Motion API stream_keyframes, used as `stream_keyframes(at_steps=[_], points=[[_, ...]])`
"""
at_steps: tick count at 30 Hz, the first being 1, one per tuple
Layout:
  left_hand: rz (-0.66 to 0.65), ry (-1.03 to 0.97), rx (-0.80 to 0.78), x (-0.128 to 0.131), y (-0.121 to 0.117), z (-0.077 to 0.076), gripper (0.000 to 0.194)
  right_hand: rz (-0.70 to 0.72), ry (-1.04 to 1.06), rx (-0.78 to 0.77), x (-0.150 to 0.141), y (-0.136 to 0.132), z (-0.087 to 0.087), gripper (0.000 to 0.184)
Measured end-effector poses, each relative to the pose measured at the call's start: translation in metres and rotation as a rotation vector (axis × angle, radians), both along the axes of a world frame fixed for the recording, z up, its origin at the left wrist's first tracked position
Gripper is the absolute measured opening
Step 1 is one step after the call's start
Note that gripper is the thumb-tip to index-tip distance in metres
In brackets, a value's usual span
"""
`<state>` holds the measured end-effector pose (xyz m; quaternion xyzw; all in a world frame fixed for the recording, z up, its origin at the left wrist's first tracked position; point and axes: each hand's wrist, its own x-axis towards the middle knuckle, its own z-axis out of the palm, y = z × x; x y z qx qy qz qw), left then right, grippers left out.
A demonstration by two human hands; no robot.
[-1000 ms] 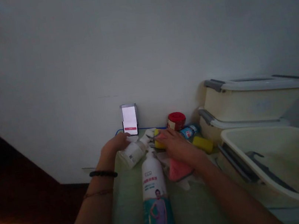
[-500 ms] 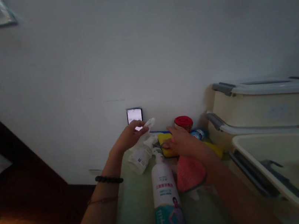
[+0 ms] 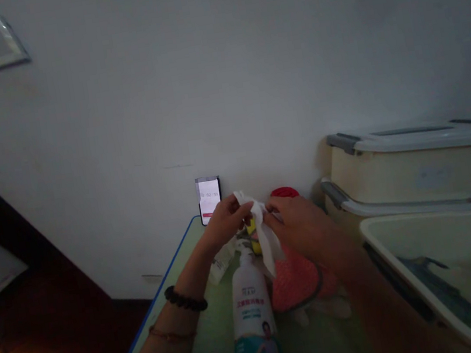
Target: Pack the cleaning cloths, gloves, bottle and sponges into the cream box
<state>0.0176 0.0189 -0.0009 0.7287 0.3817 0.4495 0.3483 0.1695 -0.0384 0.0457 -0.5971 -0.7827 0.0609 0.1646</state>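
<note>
Both my hands hold a limp white piece (image 3: 266, 240) that looks like a thin rubber glove, its lower part hanging down. My left hand (image 3: 227, 222) pinches its left edge, and my right hand (image 3: 295, 223) grips its upper right side. Just below stands a white and teal pump bottle (image 3: 251, 310). Behind it, partly hidden by my left hand, lies a small white bottle (image 3: 222, 261). A pink cloth (image 3: 298, 282) lies under my right hand, with whitish finger-like ends (image 3: 332, 306) showing from beneath it. A yellow item (image 3: 254, 243) is mostly covered.
A lit phone (image 3: 209, 201) leans on the wall at the back of the green table (image 3: 179, 303). A red roll (image 3: 284, 192) sits behind my right hand. On the right are stacked lidded boxes (image 3: 420, 166) and an open cream bin (image 3: 446, 222) with a dark item inside.
My left hand has moved right with the white piece. My right hand has left the yellow item and taken hold of the piece too. The view has shifted slightly.
</note>
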Motion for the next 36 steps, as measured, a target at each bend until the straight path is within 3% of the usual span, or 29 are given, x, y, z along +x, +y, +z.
stream_keyframes(at_steps=[6,12,14,17,19,21,23,30,36], points=[[-0.138,0.401,-0.061,-0.009,-0.007,0.004,0.025,0.093,-0.166,-0.152,0.011,-0.008,-0.006,0.028],[0.059,0.747,-0.111,-0.041,-0.012,0.019,0.028,0.093,-0.218,-0.211,0.008,-0.009,-0.013,0.031],[0.051,0.836,-0.185,-0.042,-0.024,0.022,0.031,0.060,-0.226,-0.214,0.010,-0.008,-0.012,0.034],[-0.007,0.990,-0.392,-0.025,-0.058,0.019,0.052,0.026,-0.237,-0.223,0.014,-0.006,-0.011,0.035],[0.046,1.100,-0.286,-0.008,-0.083,0.012,0.067,0.022,-0.241,-0.228,0.017,-0.006,-0.009,0.035],[0.074,1.136,-0.244,0.005,-0.102,0.005,0.098,0.027,-0.242,-0.228,0.017,-0.008,-0.008,0.035],[0.060,1.132,-0.288,0.010,-0.114,0.002,0.103,0.031,-0.240,-0.228,0.017,-0.011,-0.007,0.034],[0.078,1.178,-0.366,-0.006,-0.124,0.010,0.098,0.065,-0.220,-0.229,0.018,-0.015,-0.005,0.031],[0.077,1.144,-0.284,-0.020,-0.126,0.013,0.079,0.105,-0.217,-0.197,0.018,-0.013,-0.008,0.031]])
